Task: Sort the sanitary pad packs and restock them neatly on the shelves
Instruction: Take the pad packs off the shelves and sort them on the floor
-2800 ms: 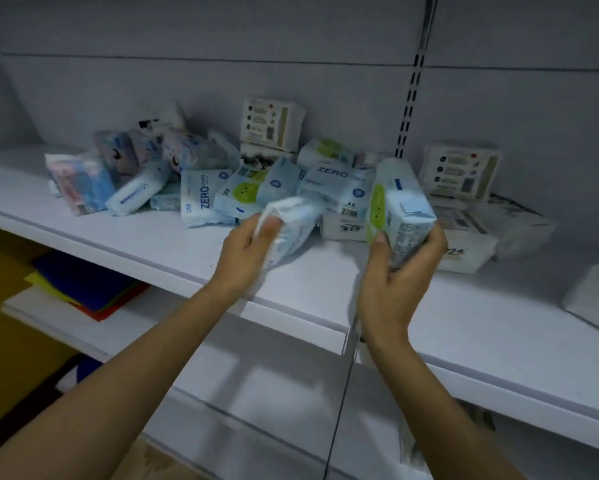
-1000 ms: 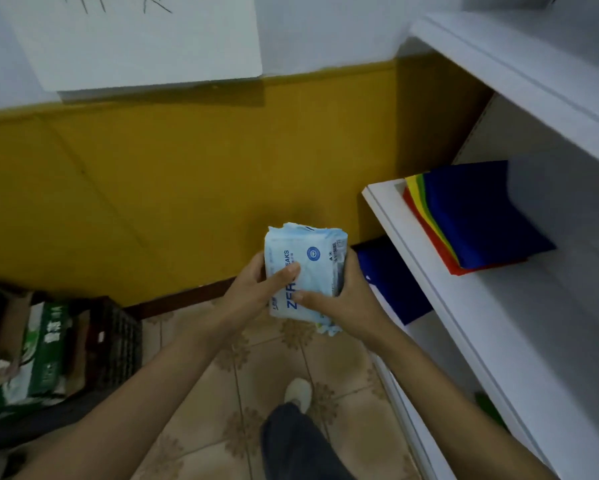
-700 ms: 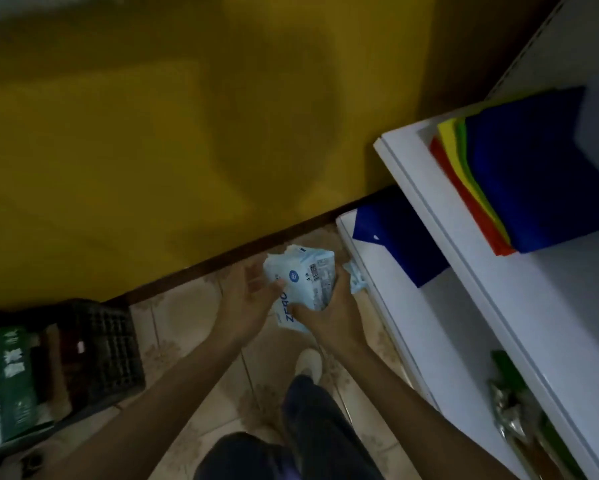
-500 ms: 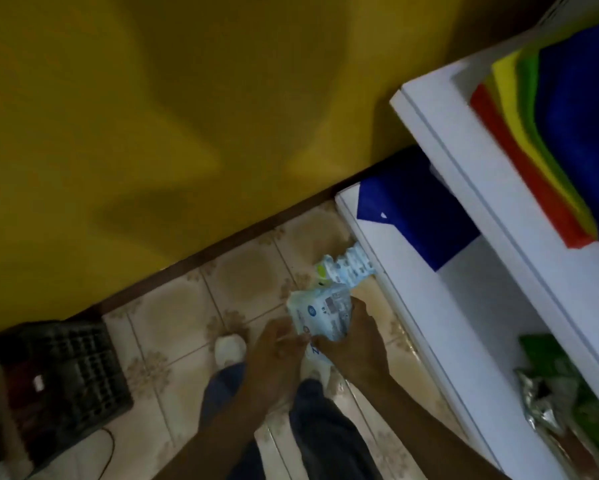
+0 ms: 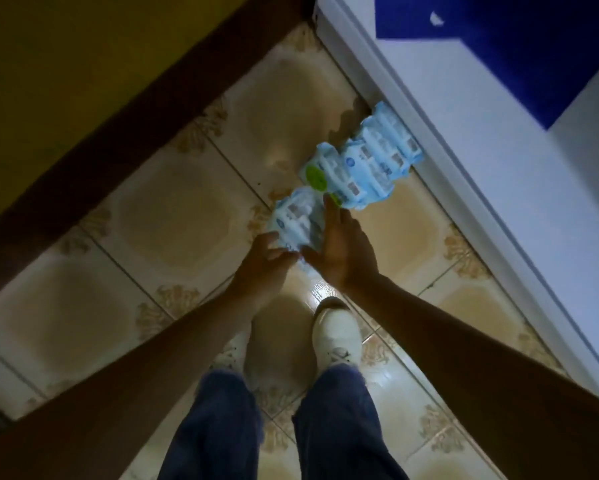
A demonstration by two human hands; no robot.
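Note:
I look straight down at the tiled floor. A light blue sanitary pad pack [image 5: 298, 220] is low over the tiles between my hands. My left hand [image 5: 267, 263] grips its near left corner with curled fingers. My right hand [image 5: 345, 251] lies along its right side with straight fingers, thumb at the near end. Just beyond it a row of several similar blue packs [image 5: 370, 161], one with a green spot, lies on the floor against the foot of the white shelf unit [image 5: 464, 161].
A dark blue sheet [image 5: 533, 46] lies on the bottom shelf at top right. A yellow wall with brown skirting [image 5: 145, 109] runs along the left. My white shoe [image 5: 336, 334] and blue trousers stand just behind my hands.
I turned from the upper shelf toward the floor and bent down. The pack held in both hands has come down beside the row of packs at the shelf's foot.

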